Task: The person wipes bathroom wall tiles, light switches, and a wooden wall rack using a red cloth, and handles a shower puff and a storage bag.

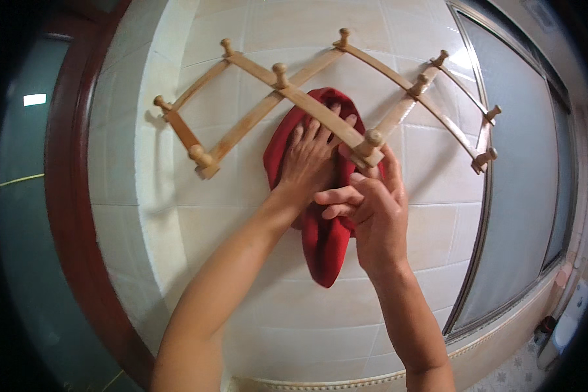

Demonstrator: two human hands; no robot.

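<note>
A wooden accordion peg rack [255,122] spans the tiled wall, its pegs standing out from the joints. Behind its middle slats, red cloth [326,255] hangs against the wall, with a folded end pointing down. My left hand [313,157] lies over the cloth, fingers spread and partly behind a slat; whether it grips any fabric is unclear. Close to the rack's lower middle peg [372,139] is my right hand [379,201], thumb and index finger near the slat's end, the other fingers bent. The slat and peg hide some of its fingertips, so its hold cannot be made out.
A dark red door frame [73,196] with a greenish panel stands at the left. On the right is a metal-framed frosted glass panel [519,147]. A beaded tile border [323,384] runs along the bottom, and a white fixture [568,318] sits at the lower right.
</note>
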